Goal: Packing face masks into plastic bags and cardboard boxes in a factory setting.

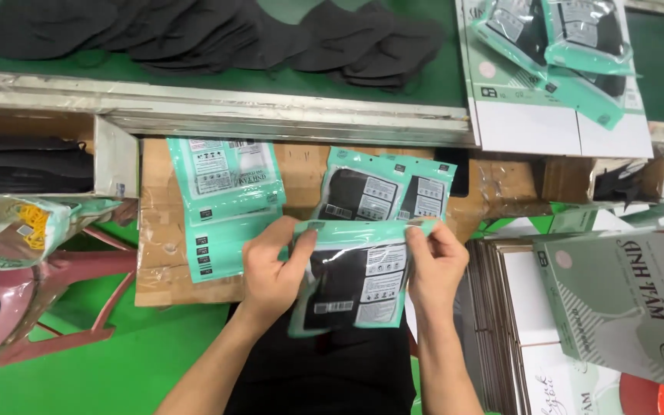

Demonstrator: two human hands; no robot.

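I hold a teal plastic pouch (355,284) with a black face mask inside, flat in front of me. My left hand (270,269) pinches its top left edge and my right hand (433,265) pinches its top right edge. Just behind it, two filled pouches (386,188) lie on a cardboard surface (159,230). A stack of empty teal pouches (224,200) lies to the left of my left hand.
Loose black masks (217,34) lie in a row on the green belt (439,81) behind a metal rail. More filled pouches (570,46) rest on flat white cartons at top right. A light green box (632,300) and carton stacks stand at right. A red stool (55,307) is at left.
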